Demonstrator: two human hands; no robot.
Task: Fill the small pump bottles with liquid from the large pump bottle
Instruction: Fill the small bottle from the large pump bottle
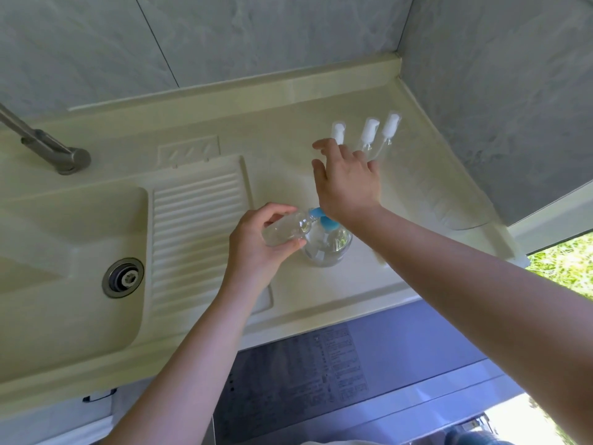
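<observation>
Filling under way, capping still left.
My left grip (256,242) grasps a small bottle (285,231) at the large pump bottle (327,244); right grip (346,178), released, reaches for pump tops (369,131) near the desk's (288,123) back edge.

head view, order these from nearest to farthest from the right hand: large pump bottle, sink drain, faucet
1. Large pump bottle, just under the right hand's wrist.
2. Sink drain, far left in the basin.
3. Faucet, far left at the back, slightly farther.

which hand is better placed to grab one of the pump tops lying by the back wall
Right. The right hand is open, already reaching over the three pump tops. The left hand grips a small bottle, tilted at the large pump bottle's blue spout.
</observation>
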